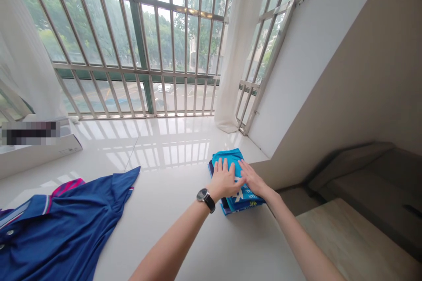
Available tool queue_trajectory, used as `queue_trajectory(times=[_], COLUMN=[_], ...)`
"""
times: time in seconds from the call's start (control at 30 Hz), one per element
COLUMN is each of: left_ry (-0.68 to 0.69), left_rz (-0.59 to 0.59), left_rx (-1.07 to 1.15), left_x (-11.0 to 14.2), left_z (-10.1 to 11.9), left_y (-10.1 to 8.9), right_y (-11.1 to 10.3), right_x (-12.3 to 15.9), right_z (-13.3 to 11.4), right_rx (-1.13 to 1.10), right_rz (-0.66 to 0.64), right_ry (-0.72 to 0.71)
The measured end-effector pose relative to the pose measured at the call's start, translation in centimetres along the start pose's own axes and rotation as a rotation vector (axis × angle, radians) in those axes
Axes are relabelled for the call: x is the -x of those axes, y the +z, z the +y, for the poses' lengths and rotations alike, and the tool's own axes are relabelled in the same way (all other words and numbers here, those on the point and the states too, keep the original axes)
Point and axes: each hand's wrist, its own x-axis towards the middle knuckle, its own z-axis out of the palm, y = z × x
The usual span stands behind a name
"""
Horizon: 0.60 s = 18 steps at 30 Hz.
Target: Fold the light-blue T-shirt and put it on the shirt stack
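Note:
A small stack of folded clothes [242, 204], bright blue with white print on top and darker blue layers below, lies on the white windowsill. My left hand [226, 178], with a black-strapped watch [205, 197] on the wrist, rests on the top piece with its fingers spread. On the stack's right side lies my right hand [252, 178], its fingers stretched flat over the cloth and touching the left hand's thumb area. To the left a navy blue polo shirt [82, 215] with a striped collar and sleeve trim is spread out; something pink striped shows behind it.
Behind the sill [168, 140] stands a barred window [178, 39] with white curtains [237, 52]. A white box [62, 140] sits at the far left. Right of the sill's edge are a wall, a low wooden tabletop [356, 232] and a dark sofa [369, 184].

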Motion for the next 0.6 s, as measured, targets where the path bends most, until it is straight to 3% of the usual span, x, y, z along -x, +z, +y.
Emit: queue_trajectory(times=[0.13, 0.23, 0.37, 0.47, 0.6], left_ry=[0.044, 0.040, 0.058, 0.086, 0.132], left_rz=[0.054, 0.079, 0.141, 0.188, 0.245], left_rx=[0.021, 0.025, 0.006, 0.005, 0.077], left_x=[2.9, 3.7, 3.9, 4.7, 5.8], left_z=[1.9, 2.4, 2.6, 3.0, 3.3], left_y=[1.0, 1.4, 1.6, 2.8, 4.0], right_y=[-1.9, -2.3, -0.6, 1.0, 1.0], right_x=[-1.7, -3.9, -6.1, -6.5, -6.3], right_z=[-0.2, -1.2, -2.3, -2.2, -1.7], right_rx=[-0.069, -0.034, 0.017, 0.010, 0.000], right_rz=[0.025, 0.083, 0.048, 0.030, 0.060], right_ry=[0.017, -0.029, -0.013, 0.029, 0.031])
